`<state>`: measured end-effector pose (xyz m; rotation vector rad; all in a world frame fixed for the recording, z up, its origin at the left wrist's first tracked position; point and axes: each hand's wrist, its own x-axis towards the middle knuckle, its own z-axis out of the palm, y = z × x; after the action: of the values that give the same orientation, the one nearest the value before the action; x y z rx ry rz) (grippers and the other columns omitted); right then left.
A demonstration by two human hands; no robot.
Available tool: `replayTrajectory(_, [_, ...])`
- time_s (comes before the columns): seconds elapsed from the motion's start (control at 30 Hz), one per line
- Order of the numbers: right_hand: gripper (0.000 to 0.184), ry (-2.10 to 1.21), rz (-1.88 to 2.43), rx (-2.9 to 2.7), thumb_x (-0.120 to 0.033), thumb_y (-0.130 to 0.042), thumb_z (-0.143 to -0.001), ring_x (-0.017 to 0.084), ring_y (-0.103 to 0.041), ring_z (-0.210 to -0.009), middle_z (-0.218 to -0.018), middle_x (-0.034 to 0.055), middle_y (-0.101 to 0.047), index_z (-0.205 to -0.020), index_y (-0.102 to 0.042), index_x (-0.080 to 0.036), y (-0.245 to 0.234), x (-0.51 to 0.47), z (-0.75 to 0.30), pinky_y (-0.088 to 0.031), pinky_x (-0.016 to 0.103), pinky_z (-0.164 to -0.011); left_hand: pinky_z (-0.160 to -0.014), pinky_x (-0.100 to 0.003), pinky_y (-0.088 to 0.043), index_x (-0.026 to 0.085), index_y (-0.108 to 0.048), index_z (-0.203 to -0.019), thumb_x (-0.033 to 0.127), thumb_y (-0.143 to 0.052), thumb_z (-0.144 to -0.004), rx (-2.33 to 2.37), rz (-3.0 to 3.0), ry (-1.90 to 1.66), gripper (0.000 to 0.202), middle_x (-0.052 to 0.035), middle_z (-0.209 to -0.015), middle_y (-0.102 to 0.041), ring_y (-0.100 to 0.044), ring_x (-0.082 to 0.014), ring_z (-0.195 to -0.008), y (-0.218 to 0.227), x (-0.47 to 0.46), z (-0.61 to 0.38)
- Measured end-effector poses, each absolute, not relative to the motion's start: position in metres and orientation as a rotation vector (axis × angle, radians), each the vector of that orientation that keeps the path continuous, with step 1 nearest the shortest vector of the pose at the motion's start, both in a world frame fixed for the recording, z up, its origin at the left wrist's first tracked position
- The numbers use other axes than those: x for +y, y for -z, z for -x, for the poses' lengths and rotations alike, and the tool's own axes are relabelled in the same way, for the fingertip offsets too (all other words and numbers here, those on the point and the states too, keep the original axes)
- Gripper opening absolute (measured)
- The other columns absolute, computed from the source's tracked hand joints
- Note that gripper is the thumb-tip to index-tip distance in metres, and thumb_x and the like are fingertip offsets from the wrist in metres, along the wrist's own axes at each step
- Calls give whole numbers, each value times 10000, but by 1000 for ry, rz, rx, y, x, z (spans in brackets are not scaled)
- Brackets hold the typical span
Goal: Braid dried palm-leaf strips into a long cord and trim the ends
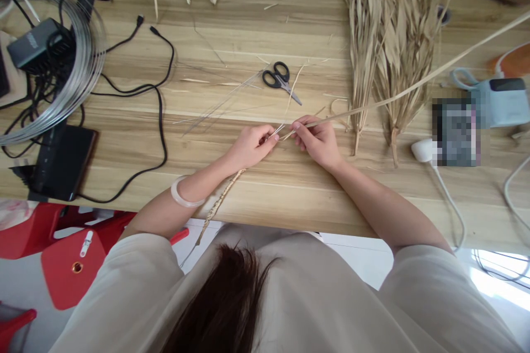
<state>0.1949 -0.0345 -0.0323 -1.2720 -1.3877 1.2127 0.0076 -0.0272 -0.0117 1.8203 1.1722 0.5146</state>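
My left hand (257, 146) is closed around the upper end of a braided straw cord (221, 198), whose lower part hangs past the table edge. Thin pale wires or strands stick out beyond its fingertips. In a pinch, my right hand (317, 140) holds a long straw strip (389, 98) that runs off toward the upper right. The strip's near end meets the strands between my two hands; the exact crossing is too fine to make out. Black-handled scissors (281, 81) lie just beyond my hands.
Bundles of dried leaves (389, 38) lie at the right. A wire coil (89, 66), black cables (161, 116) and a black box (68, 160) crowd the left. A light blue device (503, 102) and a white charger (423, 150) sit far right. Loose wires (227, 99) lie mid-table.
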Motion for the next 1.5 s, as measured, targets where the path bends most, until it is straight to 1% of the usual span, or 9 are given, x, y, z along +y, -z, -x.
replayTrajectory(0.7, [363,-1215,1279,-1366,-494,-592,-825,44,-468,-401,-619,-1,-587,-702,-626,-155,30,-35,-195,-341,185,-358,-493,-199,-327,141,-582,-738,330,-484,-883,1164,-1766,-569,257,9,-551,-582,-447,-65,-471,12,-27,-7])
replayTrajectory(0.93, [395,-1213,1299,-1362,-534,-578,-819,49,-472,-396,-610,-3,-583,-691,-600,-161,32,-34,-196,-345,188,-350,-485,-186,-329,142,-563,-677,338,-496,-877,1160,-1681,-628,288,9,-535,-571,-444,-59,-465,14,-24,-7])
replayTrajectory(1.27, [445,-1217,1339,-1340,-604,-558,-795,58,-446,-380,-519,-22,-556,-671,-541,-177,28,-34,-194,-334,191,-343,-486,-177,-329,141,-554,-654,319,-501,-874,1161,-1650,-639,287,13,-521,-564,-451,-55,-470,11,-26,-8])
replayTrajectory(1.5, [432,-1216,1320,-1307,-599,-577,-785,64,-452,-381,-526,-21,-555,-663,-530,-188,28,-34,-193,-335,196,-337,-492,-182,-336,145,-548,-638,327,-496,-875,1150,-1643,-661,304,13,-518,-562,-460,-60,-477,9,-27,-8])
